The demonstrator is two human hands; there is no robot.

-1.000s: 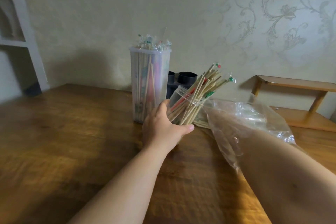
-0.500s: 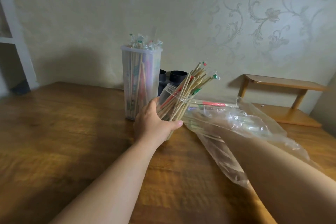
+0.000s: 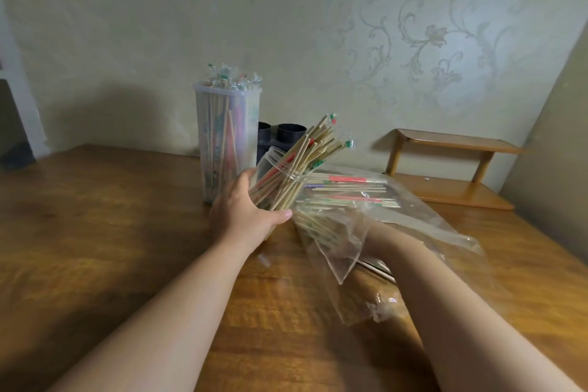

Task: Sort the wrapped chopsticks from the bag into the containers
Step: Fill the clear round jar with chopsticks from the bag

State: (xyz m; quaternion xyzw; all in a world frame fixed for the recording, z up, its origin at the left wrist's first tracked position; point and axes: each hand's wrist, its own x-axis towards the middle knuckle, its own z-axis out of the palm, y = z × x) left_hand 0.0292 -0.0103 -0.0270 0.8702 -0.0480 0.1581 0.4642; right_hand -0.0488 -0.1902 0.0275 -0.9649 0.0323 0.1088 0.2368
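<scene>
1. The left hand (image 3: 245, 213) grips a small clear jar (image 3: 275, 165), fingers and thumb curled round its lower part. It tips the jar to the right, toward the bag (image 3: 413, 223).
2. A bundle of chopsticks (image 3: 313, 149) already stands in the jar, fanning out past its rim. Just behind, upright on the table (image 3: 127, 232), a tall container (image 3: 227, 143) is packed to the top with wrapped pairs.
3. The right hand (image 3: 369, 232) reaches inside the bag. Crumpled plastic covers its fingers, so it cannot be told whether they are spread or holding anything.
4. More wrapped chopsticks (image 3: 346, 189) lie flat in the bag, roughly side by side and well apart from the jar's mouth.
5. Handling, as a judgement: the sticks are light and stiff, but the film wrappers look slick, so a loose bundle may slide or fan apart.
6. Pinching a few together near the middle should keep them level. Holding them by one end would let the far tips droop and snag on the bag.
7. The bag itself is limp and clingy — it gives no support and may drag along when a bundle is pulled out.
8. The jar leans with a top-heavy load, so it likely needs the left hand's hold while more go in.
</scene>
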